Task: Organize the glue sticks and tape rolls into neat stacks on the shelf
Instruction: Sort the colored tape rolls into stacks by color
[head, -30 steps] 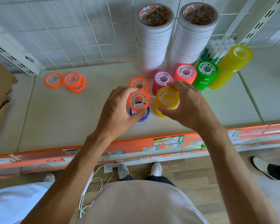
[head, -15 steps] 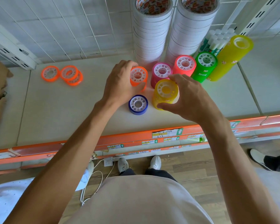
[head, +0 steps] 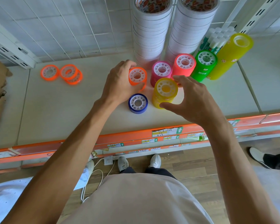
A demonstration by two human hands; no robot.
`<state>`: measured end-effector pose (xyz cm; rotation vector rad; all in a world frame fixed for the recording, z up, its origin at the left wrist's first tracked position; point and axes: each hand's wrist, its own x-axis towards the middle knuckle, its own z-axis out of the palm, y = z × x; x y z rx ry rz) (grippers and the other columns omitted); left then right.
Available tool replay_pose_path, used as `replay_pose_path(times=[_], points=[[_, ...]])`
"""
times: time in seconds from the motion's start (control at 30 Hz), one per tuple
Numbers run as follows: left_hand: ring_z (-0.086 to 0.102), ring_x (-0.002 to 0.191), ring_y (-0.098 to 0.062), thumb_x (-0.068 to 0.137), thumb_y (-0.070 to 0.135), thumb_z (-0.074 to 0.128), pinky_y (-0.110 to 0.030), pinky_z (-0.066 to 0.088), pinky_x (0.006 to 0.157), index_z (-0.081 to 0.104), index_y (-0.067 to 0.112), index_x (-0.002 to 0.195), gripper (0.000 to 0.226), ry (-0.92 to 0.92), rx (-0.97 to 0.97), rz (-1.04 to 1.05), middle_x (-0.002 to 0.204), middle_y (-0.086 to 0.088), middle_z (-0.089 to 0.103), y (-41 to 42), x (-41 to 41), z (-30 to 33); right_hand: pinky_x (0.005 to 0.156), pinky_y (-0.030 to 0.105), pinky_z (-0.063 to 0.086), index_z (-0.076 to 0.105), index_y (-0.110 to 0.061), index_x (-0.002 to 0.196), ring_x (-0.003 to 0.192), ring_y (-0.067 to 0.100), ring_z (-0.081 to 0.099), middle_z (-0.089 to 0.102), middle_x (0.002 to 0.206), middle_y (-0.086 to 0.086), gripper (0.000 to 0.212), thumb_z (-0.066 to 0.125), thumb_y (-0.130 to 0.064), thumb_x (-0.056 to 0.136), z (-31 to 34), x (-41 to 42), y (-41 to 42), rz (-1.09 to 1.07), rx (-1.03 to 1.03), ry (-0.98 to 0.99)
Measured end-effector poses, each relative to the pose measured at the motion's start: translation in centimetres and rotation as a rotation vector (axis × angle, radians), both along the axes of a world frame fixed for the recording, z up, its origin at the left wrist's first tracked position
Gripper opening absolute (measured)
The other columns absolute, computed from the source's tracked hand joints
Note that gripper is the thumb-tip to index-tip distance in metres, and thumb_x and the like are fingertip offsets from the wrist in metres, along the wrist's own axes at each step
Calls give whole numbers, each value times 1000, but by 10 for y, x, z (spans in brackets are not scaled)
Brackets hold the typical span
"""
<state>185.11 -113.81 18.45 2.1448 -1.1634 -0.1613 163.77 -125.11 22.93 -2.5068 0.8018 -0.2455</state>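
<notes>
Near the middle of the frame my left hand curls its fingers and thumb round the short stack of orange tape rolls, gripping it from the left side. Just right of it, touching or nearly so, stands a stack of pink tape rolls. My right hand is cupped beside the short stack of yellow tape rolls, fingers spread and bent; the thumb tip lies against the stack's lower edge and the fingertips reach behind its upper right side, though I cannot tell whether they actually press on it.

A single blue tape roll lies flat on the pale shelf board, just below the orange stack and left of the yellow one. Toward the upper right, a coral-red stack of tape rolls, a green stack and a tall translucent yellow stack lean in a row. Behind them are white-capped glue sticks, and at the top centre two tall columns of white tape rolls.

In the upper left of the frame three loose orange tape rolls lie flat, two of them overlapping. An orange shelf edge strip with paper labels crosses the lower middle.
</notes>
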Motion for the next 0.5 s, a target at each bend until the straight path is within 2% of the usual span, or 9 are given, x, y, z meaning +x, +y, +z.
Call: replay_pose_path(times=[0.27,0.4,0.5], points=[[66,98,-20,66,48,83,-40,55,84,60,14,119,67,13,6,-8,114,-3,67,2,-1,2,95,41,49,48,-13,138,113,27,58,62,125,8,86,83,-54,70,0,0,3,-9,11,12],[65,98,-22,67,42,86,-37,53,84,60,15,120,65,-3,32,-11,114,-3,66,5,-3,2,95,34,45,48,-13,139,116,24,57,61,129,7,86,83,-54,71,6,-2,5,-26,6,-9],[65,101,-22,68,49,82,-41,54,87,60,16,121,66,29,20,-18,116,-3,66,10,-4,4,94,30,42,48,-12,141,119,23,56,59,133,6,83,81,-51,75,13,-2,12,-82,-9,-47]])
